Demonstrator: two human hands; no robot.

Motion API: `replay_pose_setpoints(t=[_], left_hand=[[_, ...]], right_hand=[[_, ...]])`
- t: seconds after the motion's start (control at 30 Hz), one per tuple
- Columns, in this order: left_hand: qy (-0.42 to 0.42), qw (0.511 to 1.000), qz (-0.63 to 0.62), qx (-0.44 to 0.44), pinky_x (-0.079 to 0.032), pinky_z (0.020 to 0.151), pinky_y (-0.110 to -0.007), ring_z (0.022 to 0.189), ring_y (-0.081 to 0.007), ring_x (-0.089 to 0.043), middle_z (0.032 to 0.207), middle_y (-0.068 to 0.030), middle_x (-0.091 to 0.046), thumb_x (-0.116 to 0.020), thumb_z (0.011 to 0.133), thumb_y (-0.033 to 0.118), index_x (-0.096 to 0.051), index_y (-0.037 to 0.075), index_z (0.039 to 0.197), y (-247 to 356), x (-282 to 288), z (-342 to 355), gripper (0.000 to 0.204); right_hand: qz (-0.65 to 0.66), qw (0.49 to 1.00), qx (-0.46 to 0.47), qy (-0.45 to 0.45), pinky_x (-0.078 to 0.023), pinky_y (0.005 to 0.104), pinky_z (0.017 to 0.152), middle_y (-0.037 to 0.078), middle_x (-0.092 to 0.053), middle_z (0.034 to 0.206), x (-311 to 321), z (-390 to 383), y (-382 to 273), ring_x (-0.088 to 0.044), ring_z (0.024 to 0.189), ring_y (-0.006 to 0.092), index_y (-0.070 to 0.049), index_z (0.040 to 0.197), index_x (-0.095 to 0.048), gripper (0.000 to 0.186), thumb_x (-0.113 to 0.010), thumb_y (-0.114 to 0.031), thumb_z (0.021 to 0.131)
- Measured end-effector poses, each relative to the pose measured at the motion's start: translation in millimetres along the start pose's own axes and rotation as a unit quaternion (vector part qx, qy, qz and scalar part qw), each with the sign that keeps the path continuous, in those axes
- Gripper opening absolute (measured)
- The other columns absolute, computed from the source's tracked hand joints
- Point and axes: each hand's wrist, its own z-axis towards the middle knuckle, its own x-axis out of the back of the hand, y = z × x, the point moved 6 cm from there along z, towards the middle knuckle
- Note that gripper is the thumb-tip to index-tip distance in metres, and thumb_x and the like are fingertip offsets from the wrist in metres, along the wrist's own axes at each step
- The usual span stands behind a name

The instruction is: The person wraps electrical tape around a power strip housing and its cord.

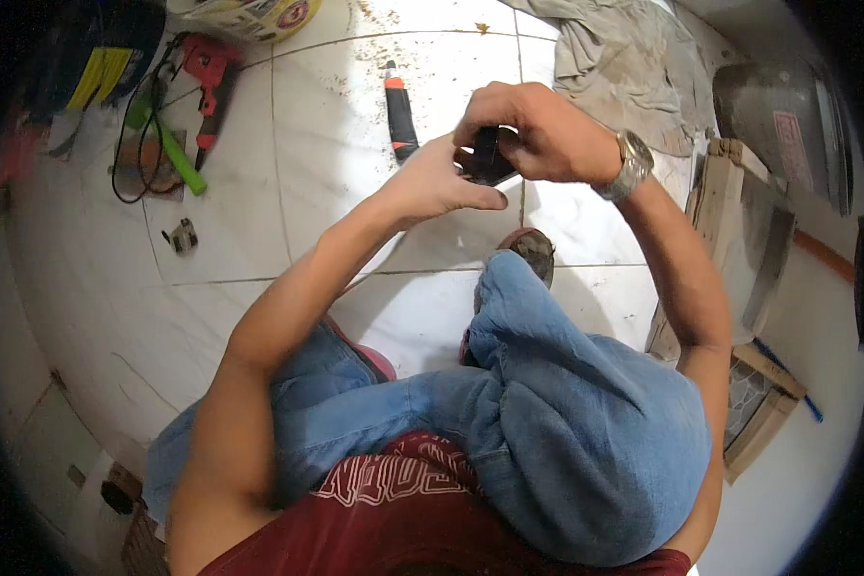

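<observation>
Both hands meet above the tiled floor, around a small black object (490,154) with a flat upright part. My right hand (547,130), with a metal watch on its wrist, is closed on the object from the right and above, the fingers curled over it. My left hand (437,180) cups it from the left, its thumb stretched out below; its other fingers are partly hidden. The fingers cover much of the object, so its exact kind does not show. Just left of the hands, a black-and-orange hand tool (400,115) with a narrow dark tip lies on the floor.
A red corded power tool (209,82) and a green-handled tool (180,161) lie at the left. Nearer is a small metal-and-dark piece (181,236). A crumpled grey cloth (629,72) lies at the far right; wooden frames (715,206) lean along the right side. Brown crumbs dot the tiles.
</observation>
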Motion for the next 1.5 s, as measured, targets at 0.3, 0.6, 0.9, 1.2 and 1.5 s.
replay_pose_setpoints(t=[0.3, 0.6, 0.9, 1.2, 1.5], left_hand=[[-0.117, 0.937, -0.324, 0.058, -0.055, 0.068, -0.027, 0.089, -0.0168, -0.071, 0.104, -0.0082, -0.067, -0.083, 0.086, 0.015, -0.057, 0.002, 0.127, -16, -16, 3, 0.05], [0.098, 0.975, 0.004, -0.202, -0.05, 0.092, -0.032, 0.106, -0.0181, -0.06, 0.118, -0.01, -0.063, -0.067, 0.089, 0.008, -0.044, -0.001, 0.144, 30, 4, -2, 0.06], [0.037, 0.961, -0.264, -0.069, -0.039, 0.065, -0.023, 0.072, -0.0064, -0.045, 0.084, 0.002, -0.05, -0.043, 0.112, 0.043, -0.057, 0.005, 0.12, -1, 0, 11, 0.042], [0.16, 0.971, -0.095, -0.151, -0.041, 0.065, -0.023, 0.072, -0.006, -0.045, 0.085, 0.0017, -0.051, -0.039, 0.112, 0.05, -0.053, 0.002, 0.134, 8, 5, -3, 0.055], [0.128, 0.959, -0.234, -0.096, -0.046, 0.068, -0.024, 0.075, -0.0067, -0.051, 0.088, 0.0005, -0.055, -0.04, 0.112, 0.045, -0.055, 0.003, 0.125, 10, 7, -1, 0.047]], right_hand=[[0.001, 0.995, -0.014, 0.101, -0.055, 0.0371, 0.09, 0.012, -0.067, 0.131, -7, -26, -23, -0.069, 0.105, 0.0292, -0.011, 0.102, -0.075, 0.044, -0.059, 0.014, 0.069], [0.389, 0.796, -0.241, 0.396, -0.055, 0.0317, 0.09, 0.011, -0.068, 0.116, -29, -68, -4, -0.066, 0.099, 0.0153, 0.005, 0.128, -0.062, 0.036, -0.07, -0.017, 0.1], [0.29, 0.864, -0.253, 0.325, -0.043, 0.0211, 0.065, -0.002, -0.063, 0.084, -20, -61, -10, -0.053, 0.074, 0.0046, 0.002, 0.118, -0.069, 0.03, -0.077, -0.013, 0.094], [0.058, 0.901, -0.337, 0.268, -0.037, 0.0272, 0.049, 0.0, -0.051, 0.055, -1, -46, -18, -0.044, 0.05, 0.0072, -0.001, 0.102, -0.076, 0.031, -0.083, -0.027, 0.085], [0.062, 0.929, -0.294, 0.216, -0.04, 0.0321, 0.049, 0.009, -0.056, 0.052, 4, -44, -1, -0.049, 0.047, 0.0142, -0.004, 0.088, -0.082, 0.034, -0.076, -0.037, 0.088]])
